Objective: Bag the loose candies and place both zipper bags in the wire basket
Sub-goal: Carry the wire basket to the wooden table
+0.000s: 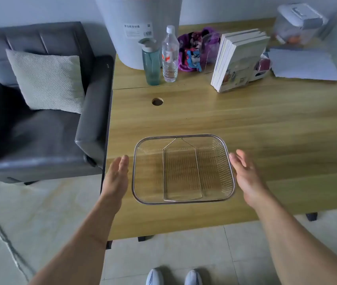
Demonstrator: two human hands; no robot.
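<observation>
**Wire basket sits empty between our open hands**

The wire basket [184, 169] lies flat on the wooden surface [256, 124], near its front edge, with nothing inside it. No candies and no zipper bags can be made out for certain anywhere in view, so we judge the task barely begun.

Going from large to small: a grey armchair [40, 124] with a pale cushion [48, 81] stands just beside the surface's left edge. At the back stand a white bin [134, 29], a stack of books [239, 60], a sheet of paper [305, 64], a purple patterned bundle [190, 52], a clear water bottle [170, 56] and a teal drinking bottle [151, 62].

Our left hand [118, 177] hovers just beside the basket's left rim, fingers straight, gripping nothing; our right hand [245, 173] mirrors it at the right rim, palm inward and equally empty. Neither clearly touches the wire.

We expect the basket to be light and stiff, its fine mesh likely to dent under a hard squeeze. The thick rounded rim looks the safest hold, one hand on each short side.

Room is generous: a broad bare stretch of wood opens behind and to the right. The left rim lies near the surface's left edge, so any sideways slide belongs rightward.
</observation>
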